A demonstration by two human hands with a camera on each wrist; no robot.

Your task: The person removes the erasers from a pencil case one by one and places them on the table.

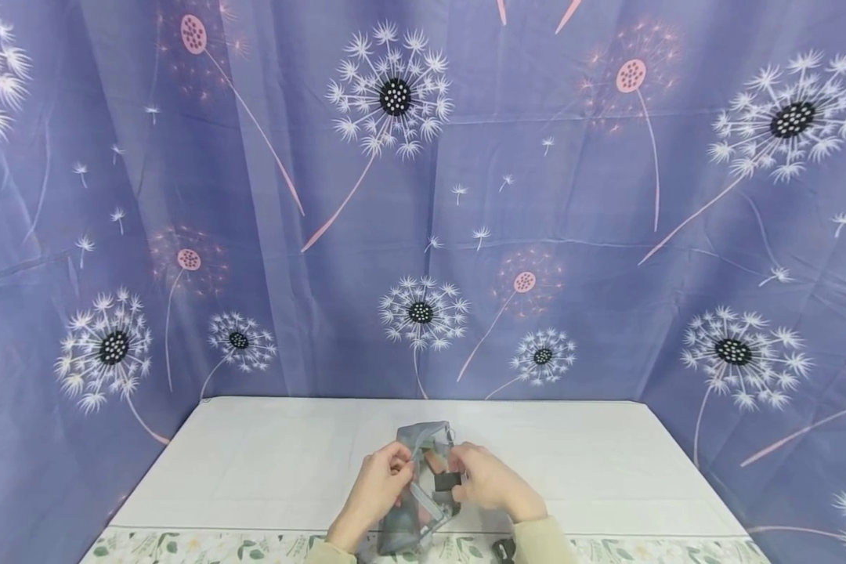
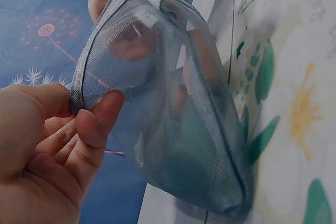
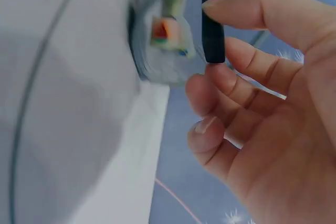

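Note:
A grey-blue mesh zipper pouch [image 1: 400, 526] lies on the table with its zippered mouth spread apart. My left hand [image 1: 382, 479] pinches one zippered edge between thumb and fingers; the left wrist view shows the see-through mesh [image 2: 173, 129] hanging from that hand [image 2: 58, 135]. Over the pouch's mouth, my right hand [image 1: 492, 479] holds a slim black rectangular object [image 3: 212, 24] between thumb and fingers; its exact kind cannot be told. Inside the pouch, a brownish item [image 1: 435, 462] shows in the head view, and a small orange and green item [image 3: 165, 29] in the right wrist view.
The white tabletop [image 1: 268, 454] has a leaf-and-flower printed strip [image 1: 204, 547] along its near edge. A small dark object [image 1: 504, 550] is beside the right sleeve. Behind the table hangs a blue-purple curtain [image 1: 338, 329] with dandelion prints, also on both sides.

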